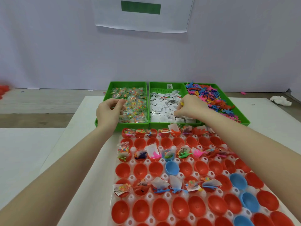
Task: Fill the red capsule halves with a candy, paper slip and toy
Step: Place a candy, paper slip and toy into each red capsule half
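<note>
Left hand (109, 111): fingers curled, pinching a candy packet (123, 111) over the candy tray (104, 99).
Right hand (191, 107): grip clamped on a yellow toy (182, 104), fingertips in the paper slips (164, 106).
Red capsule halves (156, 209): near tabletop (78, 144) edge, several filled.

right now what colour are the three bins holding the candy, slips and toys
Bright green, all three bins, seen clearly in the head view.

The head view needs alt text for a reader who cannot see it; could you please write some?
A person's left hand reaches into a green bin of candy packets while the right hand picks at paper slips in the middle bin; a third bin holds colourful toys. Nearer, a tray holds red capsule halves, some filled.
</note>
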`<act>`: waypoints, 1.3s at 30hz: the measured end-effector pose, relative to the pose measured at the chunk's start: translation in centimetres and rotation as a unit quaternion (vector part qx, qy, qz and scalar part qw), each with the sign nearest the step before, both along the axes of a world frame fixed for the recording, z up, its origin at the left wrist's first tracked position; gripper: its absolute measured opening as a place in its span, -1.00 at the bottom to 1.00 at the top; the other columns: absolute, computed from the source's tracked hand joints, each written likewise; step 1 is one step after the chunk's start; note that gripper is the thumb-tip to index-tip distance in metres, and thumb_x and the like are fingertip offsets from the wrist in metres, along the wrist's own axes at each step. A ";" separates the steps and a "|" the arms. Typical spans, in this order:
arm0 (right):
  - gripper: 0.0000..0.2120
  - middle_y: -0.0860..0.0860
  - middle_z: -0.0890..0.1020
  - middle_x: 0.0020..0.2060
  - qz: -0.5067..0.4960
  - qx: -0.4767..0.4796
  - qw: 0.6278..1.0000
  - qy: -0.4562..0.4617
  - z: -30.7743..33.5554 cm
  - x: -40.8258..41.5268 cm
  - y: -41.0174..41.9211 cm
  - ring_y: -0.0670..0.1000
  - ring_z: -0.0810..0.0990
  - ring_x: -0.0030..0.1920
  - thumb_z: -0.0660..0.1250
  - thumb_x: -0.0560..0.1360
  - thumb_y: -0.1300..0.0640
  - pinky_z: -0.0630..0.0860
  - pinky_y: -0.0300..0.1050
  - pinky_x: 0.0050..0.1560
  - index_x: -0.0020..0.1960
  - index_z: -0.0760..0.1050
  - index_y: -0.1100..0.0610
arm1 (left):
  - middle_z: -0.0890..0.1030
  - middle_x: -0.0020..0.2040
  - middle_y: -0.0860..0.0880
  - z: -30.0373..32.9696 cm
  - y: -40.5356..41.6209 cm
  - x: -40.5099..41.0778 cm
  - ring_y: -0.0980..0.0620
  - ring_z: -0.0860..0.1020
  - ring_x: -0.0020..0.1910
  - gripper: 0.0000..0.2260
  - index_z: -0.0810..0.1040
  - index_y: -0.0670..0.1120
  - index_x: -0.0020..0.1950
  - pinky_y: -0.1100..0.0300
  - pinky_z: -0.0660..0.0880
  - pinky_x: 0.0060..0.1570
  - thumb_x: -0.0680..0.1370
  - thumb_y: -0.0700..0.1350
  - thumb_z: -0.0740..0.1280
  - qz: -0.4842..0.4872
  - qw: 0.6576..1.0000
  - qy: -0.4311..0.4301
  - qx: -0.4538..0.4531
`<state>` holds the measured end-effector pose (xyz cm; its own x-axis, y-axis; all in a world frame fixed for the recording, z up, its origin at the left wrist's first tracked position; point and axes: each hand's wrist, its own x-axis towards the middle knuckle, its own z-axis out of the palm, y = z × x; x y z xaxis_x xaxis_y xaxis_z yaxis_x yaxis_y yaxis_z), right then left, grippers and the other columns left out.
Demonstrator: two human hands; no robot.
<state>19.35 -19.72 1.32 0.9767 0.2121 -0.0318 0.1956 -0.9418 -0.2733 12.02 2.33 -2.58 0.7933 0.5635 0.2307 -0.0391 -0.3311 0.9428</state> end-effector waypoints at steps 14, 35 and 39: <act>-0.82 0.05 0.55 -0.31 -0.007 -0.025 0.997 -0.068 -1.0 0.1 -0.3 0.07 0.49 -0.27 0.26 0.43 0.21 0.36 -0.17 -0.28 -0.04 0.60 0.16 | 0.48 0.18 -0.01 -0.2 -0.1 0.4 0.15 0.40 -0.16 -0.71 0.49 -0.04 0.17 0.13 0.37 -0.04 0.65 -0.08 -0.01 -0.059 0.982 0.128 0.125; -0.63 0.00 0.52 -0.32 -0.092 -0.068 0.993 -0.033 0.3 -0.5 -2.0 0.05 0.51 -0.23 0.45 0.32 -0.15 0.34 -0.14 -0.26 -0.14 0.48 0.13 | 0.45 -0.09 -0.02 -0.2 0.3 0.2 0.08 0.42 -0.28 -0.82 0.49 -0.06 0.16 0.06 0.46 -0.16 0.59 -0.18 0.20 -0.070 0.983 0.105 0.136; -0.73 0.04 0.59 -0.23 -0.106 -0.012 0.994 0.018 0.4 -0.3 -2.0 0.03 0.47 -0.23 0.45 0.33 0.09 0.40 -0.13 -0.19 -0.04 0.56 0.20 | 0.45 -0.16 0.07 -0.3 0.3 0.1 0.08 0.47 -0.24 -0.81 0.48 -0.05 0.17 0.09 0.50 -0.16 0.55 -0.18 0.28 -0.070 0.985 0.090 0.129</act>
<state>19.00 -21.77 1.68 0.9976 0.0012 -0.0691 -0.0164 -0.9670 -0.2542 12.12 2.67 -2.90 0.8999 0.3869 0.2011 0.0584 -0.5640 0.8237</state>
